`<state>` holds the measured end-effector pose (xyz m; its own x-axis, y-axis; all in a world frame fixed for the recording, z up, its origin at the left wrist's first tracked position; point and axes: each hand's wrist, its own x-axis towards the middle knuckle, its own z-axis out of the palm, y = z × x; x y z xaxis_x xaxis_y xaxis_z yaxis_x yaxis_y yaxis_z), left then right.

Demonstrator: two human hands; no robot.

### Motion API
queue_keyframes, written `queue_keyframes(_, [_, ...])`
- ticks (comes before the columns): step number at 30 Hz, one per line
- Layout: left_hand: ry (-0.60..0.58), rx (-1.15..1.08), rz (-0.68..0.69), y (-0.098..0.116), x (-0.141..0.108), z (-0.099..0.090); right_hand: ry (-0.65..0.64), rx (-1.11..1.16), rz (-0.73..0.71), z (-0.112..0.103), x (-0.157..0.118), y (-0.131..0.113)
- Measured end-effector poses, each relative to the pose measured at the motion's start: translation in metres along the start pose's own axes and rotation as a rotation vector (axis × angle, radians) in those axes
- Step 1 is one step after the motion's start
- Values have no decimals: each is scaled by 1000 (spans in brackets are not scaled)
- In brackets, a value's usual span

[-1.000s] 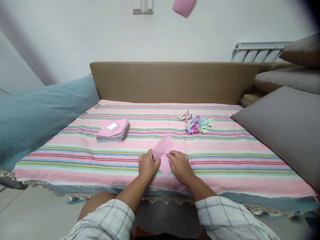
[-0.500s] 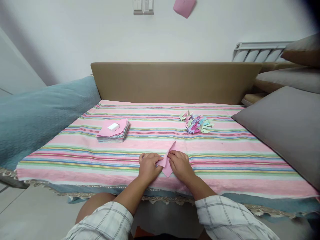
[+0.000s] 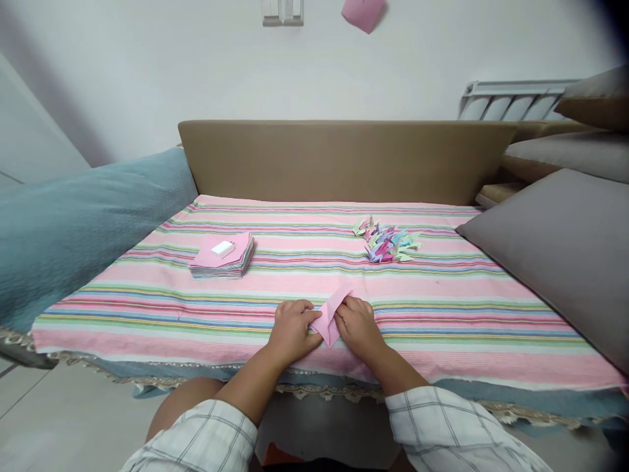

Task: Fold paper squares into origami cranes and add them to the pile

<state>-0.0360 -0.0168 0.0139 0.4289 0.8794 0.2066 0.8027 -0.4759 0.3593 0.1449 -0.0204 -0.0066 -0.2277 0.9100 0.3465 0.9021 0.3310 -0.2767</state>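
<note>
A partly folded pink paper lies on the striped cloth near its front edge, between my two hands. My left hand pinches its left side between thumb and fingers. On the right side, the fingers of my right hand are closed on the paper, and a raised flap leans toward them; their tips are partly hidden behind it. Farther back on the right sits a pile of small folded paper pieces in several colours. At the left, a white block rests on a stack of coloured paper.
Grey cushions lie along the right side. A blue-covered armrest stands at the left, and a brown backrest runs behind the cloth. Another pink paper is on the wall.
The paper's raised flap has turned and flattened, now lying more broadly toward the lower right. My left thumb has shifted slightly downward along the paper, and my right hand has barely moved.
</note>
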Motion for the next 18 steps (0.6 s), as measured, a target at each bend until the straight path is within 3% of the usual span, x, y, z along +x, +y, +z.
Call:
queue_keyframes(9, [-130,46,28,-12,-4,-10,17,60,-24,0,-5,-1])
queue_keyframes(18, [-69,80,-2,-11,0,-3,21,119,-57,1,-5,-3])
